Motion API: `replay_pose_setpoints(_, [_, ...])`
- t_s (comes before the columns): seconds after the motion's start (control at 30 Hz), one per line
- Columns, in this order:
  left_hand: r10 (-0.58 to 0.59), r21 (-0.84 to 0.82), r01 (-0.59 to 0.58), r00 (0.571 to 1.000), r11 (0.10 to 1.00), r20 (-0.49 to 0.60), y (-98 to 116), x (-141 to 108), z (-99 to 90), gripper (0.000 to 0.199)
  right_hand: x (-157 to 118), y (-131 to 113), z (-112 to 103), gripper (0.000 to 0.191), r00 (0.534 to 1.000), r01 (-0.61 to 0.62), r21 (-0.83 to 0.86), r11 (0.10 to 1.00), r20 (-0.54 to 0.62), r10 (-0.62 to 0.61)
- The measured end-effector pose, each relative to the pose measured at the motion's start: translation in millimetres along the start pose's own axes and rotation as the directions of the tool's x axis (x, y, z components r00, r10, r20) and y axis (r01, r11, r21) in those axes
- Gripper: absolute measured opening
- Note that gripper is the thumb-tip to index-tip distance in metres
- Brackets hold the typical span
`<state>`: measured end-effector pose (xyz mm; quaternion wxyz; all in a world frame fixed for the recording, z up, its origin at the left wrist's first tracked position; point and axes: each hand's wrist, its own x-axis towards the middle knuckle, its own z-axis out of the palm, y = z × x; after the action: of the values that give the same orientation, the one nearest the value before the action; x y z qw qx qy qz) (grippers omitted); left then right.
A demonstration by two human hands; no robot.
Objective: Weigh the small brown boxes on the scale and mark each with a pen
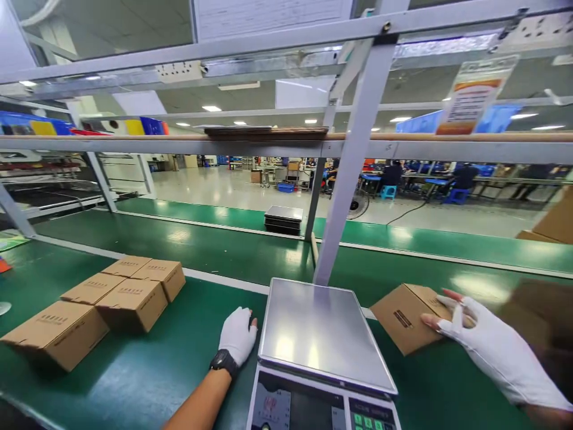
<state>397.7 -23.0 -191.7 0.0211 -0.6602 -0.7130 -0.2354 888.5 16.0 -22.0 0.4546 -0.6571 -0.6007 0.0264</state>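
My right hand (470, 328), in a white glove with bare fingertips, grips a small brown cardboard box (409, 319) to the right of the scale. The box is tilted, with a dark label on its side. The scale's metal plate (320, 337) bears nothing. Just left of the scale, my left hand (238, 335), also gloved and with a black watch at the wrist, rests on the green surface. Its fingers are curled in and I see nothing in them. Several closed cardboard boxes (132, 298) stand grouped on the left.
A metal frame post (347, 161) rises behind the scale, under a shelf holding flat cardboard (268, 133). Farther back, a second scale (283, 219) sits on the green surface (215, 254). At the right edge are more cardboard boxes (555, 221). People sit in the distance.
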Motion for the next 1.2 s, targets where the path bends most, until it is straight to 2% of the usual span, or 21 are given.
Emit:
replay_pose_setpoints(0.07, [0.004, -0.003, -0.004, 1.000, 1.000, -0.005, 1, 1, -1.4, 0.027, -11, -49, 4, 0.075, 0.986, 0.063, -0.056, 0.996, 0.160, -0.053])
replay_pose_setpoints(0.17, [0.012, 0.000, -0.012, 1.000, 1.000, -0.004, 0, 2, -3.7, 0.027, -35, -112, 8, 0.077, 0.926, 0.286, -0.113, 0.951, 0.289, -0.244])
replay_pose_setpoints(0.23, [0.023, -0.001, -0.023, 1.000, 1.000, 0.002, -1, 2, -5.6, 0.027, -47, -133, 11, 0.072, 0.899, 0.321, -0.005, 0.947, 0.318, -0.303])
replay_pose_setpoints(0.27, [0.029, -0.003, -0.029, 1.000, 1.000, 0.006, -1, 2, -6.7, 0.027, -50, -134, 13, 0.067, 0.909, 0.286, 0.070, 0.956, 0.296, -0.294])
replay_pose_setpoints(0.33, [0.042, -0.009, -0.042, 0.999, 0.999, 0.021, -3, 2, -9.5, 0.027, -56, -118, 21, 0.058, 0.956, 0.136, 0.210, 0.968, 0.227, -0.184])
replay_pose_setpoints(0.4, [0.051, -0.016, -0.050, 0.998, 0.999, 0.040, -3, 2, -12.8, 0.029, -63, -82, 37, 0.053, 0.980, -0.063, 0.295, 0.953, 0.199, 0.003])
replay_pose_setpoints(0.5, [0.047, -0.026, -0.045, 0.996, 0.999, 0.073, -4, 1, -17.4, 0.032, -90, -16, 69, 0.053, 0.940, -0.292, 0.260, 0.921, 0.255, 0.226])
replay_pose_setpoints(0.6, [0.028, -0.043, -0.023, 0.994, 0.999, 0.106, -4, 1, -20.8, 0.034, -130, 27, 91, 0.048, 0.921, -0.352, 0.089, 0.932, 0.209, 0.328])
replay_pose_setpoints(0.67, [0.016, -0.065, -0.008, 0.992, 0.998, 0.122, -3, 1, -22.7, 0.036, -152, 33, 96, 0.048, 0.928, -0.355, 0.063, 0.933, 0.146, 0.343])
replay_pose_setpoints(0.73, [0.003, -0.097, 0.010, 0.991, 0.995, 0.131, -2, 2, -24.7, 0.037, -164, 28, 96, 0.052, 0.934, -0.348, 0.099, 0.932, 0.124, 0.336])
replay_pose_setpoints(0.87, [-0.055, -0.192, 0.080, 0.990, 0.978, 0.132, 2, -1, -28.0, 0.039, -167, 16, 92, 0.058, 0.927, -0.349, 0.010, 0.937, 0.153, 0.344])
replay_pose_setpoints(0.97, [-0.124, -0.294, 0.158, 0.984, 0.943, 0.129, 7, -11, -29.3, 0.039, -165, 16, 91, 0.063, 0.918, -0.368, -0.041, 0.929, 0.139, 0.370])
replay_pose_setpoints(1.1, [-0.223, -0.455, 0.271, 0.962, 0.848, 0.157, 11, -35, -32.8, 0.043, -162, 21, 89, 0.066, 0.886, -0.448, 0.078, 0.891, 0.174, 0.430])
replay_pose_setpoints(1.2, [-0.262, -0.571, 0.328, 0.945, 0.752, 0.198, 12, -45, -44.4, 0.046, -151, 22, 83, 0.058, 0.859, -0.502, 0.218, 0.837, 0.240, 0.453])
